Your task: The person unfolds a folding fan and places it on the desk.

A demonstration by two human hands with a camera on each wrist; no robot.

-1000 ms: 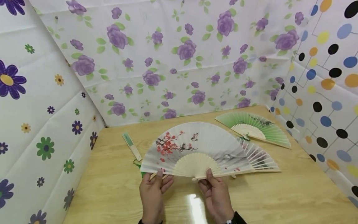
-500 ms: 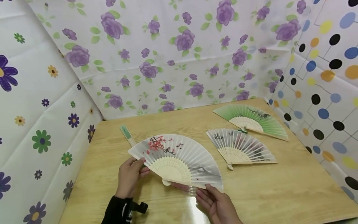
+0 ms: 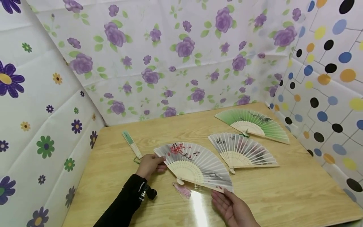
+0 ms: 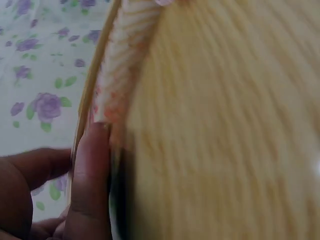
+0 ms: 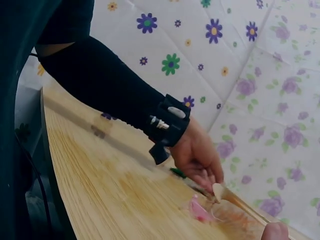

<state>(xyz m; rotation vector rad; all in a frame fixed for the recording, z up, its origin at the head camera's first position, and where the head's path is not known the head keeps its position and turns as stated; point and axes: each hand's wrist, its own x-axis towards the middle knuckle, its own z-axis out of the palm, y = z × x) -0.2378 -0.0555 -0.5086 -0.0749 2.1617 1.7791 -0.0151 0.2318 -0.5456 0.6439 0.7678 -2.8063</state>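
- Pale wood made up the surface (image 3: 283, 195), the largest thing I could see from the head view, with flower-printed and dot-printed sheets standing around it as walls.
- The white fan with red blossoms (image 3: 195, 165) lay spread open near the front middle of the surface, its painted leaf facing up. In the left wrist view (image 4: 120, 65) it showed only as a blurred edge of ribs.
- A green fan (image 3: 255, 124) lay open at the far right corner, and a grey-patterned fan (image 3: 244, 153) lay open just in front of it, near the white fan but apart from it as far as I could tell.
- My left hand (image 3: 150, 165) held the white fan by its left outer rib, fingers and thumb pinched on the rib. The right wrist view (image 5: 197, 160) showed it from the side, a black sleeve and a strapped camera at the wrist.
- My right hand (image 3: 232, 208) lay palm up with fingers straight, the fingertips just under the fan's right lower corner, gripping nothing.
- A closed fan (image 3: 131, 144) with a green band lay behind the left hand, near the left wall.
- A pink tassel (image 3: 182, 189) trailed from the white fan's pivot onto the surface.
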